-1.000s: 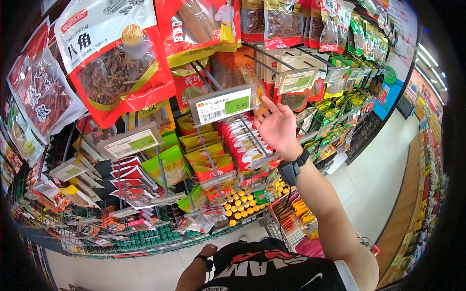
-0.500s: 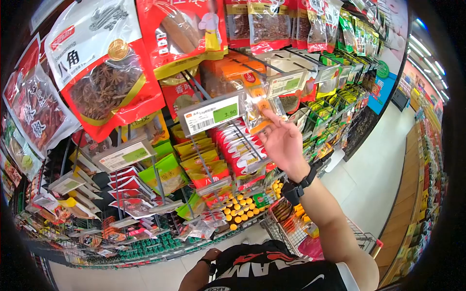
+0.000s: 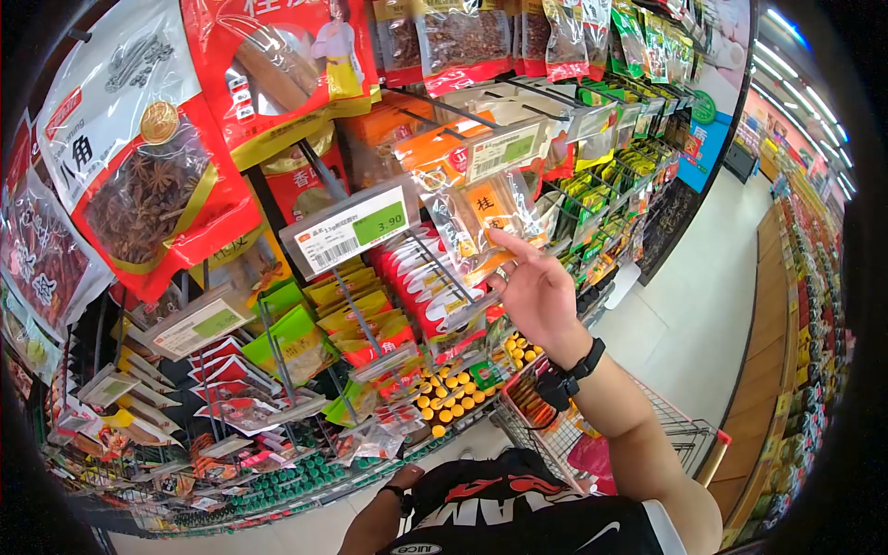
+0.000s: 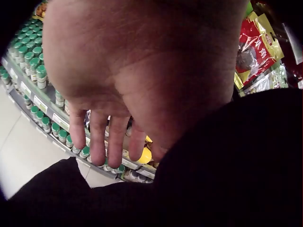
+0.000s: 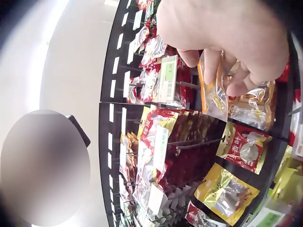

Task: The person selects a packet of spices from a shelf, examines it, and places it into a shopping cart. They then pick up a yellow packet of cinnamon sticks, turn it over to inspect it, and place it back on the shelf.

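Observation:
My right hand [image 3: 541, 294] pinches the lower edge of a clear and orange packet of cinnamon bark [image 3: 483, 211], its front turned toward the head camera. In the right wrist view the thumb and fingers close on the orange-edged packet [image 5: 215, 97], with another clear packet [image 5: 255, 106] behind it. A price tag [image 3: 356, 227] reading 3.90 juts out just left of the packet. Low beside the body hangs my left hand [image 3: 404, 476], holding nothing; in the left wrist view its fingers [image 4: 98, 137] are loosely extended.
Large star anise [image 3: 148, 203] and cinnamon [image 3: 277, 69] bags hang at the upper left. Metal hooks and price tags project among small spice packets [image 3: 375, 333]. A shopping cart [image 3: 647, 416] stands below the right arm, beside a tiled aisle [image 3: 694, 305].
My right hand has drawn the cinnamon packet out to the right from behind the 3.90 tag and turned its front into view. The shelf has shifted left in the head view.

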Demonstrator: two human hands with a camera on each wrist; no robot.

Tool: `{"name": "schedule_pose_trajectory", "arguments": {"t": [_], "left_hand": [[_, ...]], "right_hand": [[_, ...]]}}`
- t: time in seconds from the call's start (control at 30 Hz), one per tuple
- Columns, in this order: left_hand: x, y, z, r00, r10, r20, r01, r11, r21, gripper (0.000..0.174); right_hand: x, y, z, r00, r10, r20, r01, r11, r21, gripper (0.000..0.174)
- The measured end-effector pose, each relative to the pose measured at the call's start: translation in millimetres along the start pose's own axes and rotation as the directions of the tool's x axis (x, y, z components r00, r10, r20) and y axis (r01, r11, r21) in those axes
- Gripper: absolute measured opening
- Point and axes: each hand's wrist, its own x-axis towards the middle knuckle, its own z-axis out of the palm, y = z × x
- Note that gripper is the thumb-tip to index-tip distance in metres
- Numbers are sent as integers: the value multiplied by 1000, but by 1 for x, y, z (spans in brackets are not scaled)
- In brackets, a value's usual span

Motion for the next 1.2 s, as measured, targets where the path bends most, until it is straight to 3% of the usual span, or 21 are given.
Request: {"name": "schedule_pose_trajectory", "arguments": {"t": [0.17,0.27,0.37,0.47,0.67,0.77,0.87,0.97,1.0,1.1,1.13,1.2], "left_hand": [[15,-16,8,999,51,10,-51,999,4,31],[12,-12,11,998,49,-37,-53,992,-114,27],[23,-26,17,977,211,-36,-210,977,27,25],[7,-2,8,1000,-4,17,8,975,-222,26],[9,0,8,1000,-2,15,5,974,-225,31],[17,-3,6,995,-39,93,56,979,-194,36],[15,0,12,996,6,-92,-15,996,-93,38],[22,5,3,998,25,62,-22,999,-48,36],[23,7,3,994,-41,101,49,996,-77,36],[19,13,0,997,73,30,-73,997,-18,37],[17,14,2,999,50,-21,-51,995,-81,36],[20,23,-5,999,31,27,-29,996,-90,36]], "right_hand": [[-7,-1,-4,1000,12,14,-12,1000,5,55],[-12,-4,0,1000,8,21,-8,1000,-27,54],[-16,-4,-2,1000,11,6,-11,1000,-21,53],[-20,-5,-5,1000,-3,-7,3,1000,-19,52],[-32,-6,-2,998,-34,-60,34,999,-11,51],[-39,-10,-4,999,-29,-27,30,999,19,50],[-48,-11,0,994,-44,-97,42,999,-19,50],[-60,-9,-10,994,-53,-92,55,998,15,49],[-67,-7,-10,988,-43,-148,47,999,23,49],[-100,11,-30,982,-15,-187,20,999,29,36],[-116,16,-44,977,65,-204,-47,995,90,31],[-149,30,-79,951,218,-221,-173,963,208,24]]}}
